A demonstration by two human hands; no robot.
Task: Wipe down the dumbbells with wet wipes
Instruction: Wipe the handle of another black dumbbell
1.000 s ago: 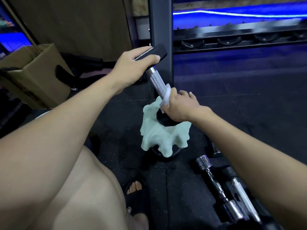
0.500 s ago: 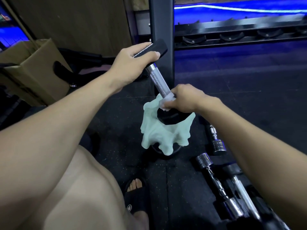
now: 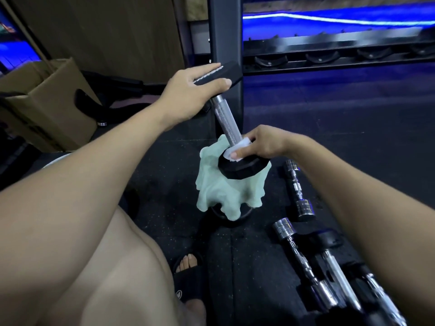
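A dumbbell (image 3: 227,123) with a knurled steel handle and black hex heads stands tilted on end. Its lower head (image 3: 242,167) rests on a pale green cloth (image 3: 219,191) draped over a dark round object. My left hand (image 3: 190,94) grips the upper head. My right hand (image 3: 261,144) pinches a white wet wipe (image 3: 236,150) against the top face of the lower head, at the foot of the handle.
Several chrome dumbbells (image 3: 299,187) lie on the black rubber floor at the right. A dark rack post (image 3: 224,29) and a dumbbell rack (image 3: 329,55) stand behind. A cardboard box (image 3: 44,104) sits at the left. My knee and sandalled foot (image 3: 188,269) are below.
My right hand with the wipe has slid down the handle and turned onto the top of the lower head. My left hand keeps its grip on the upper head.
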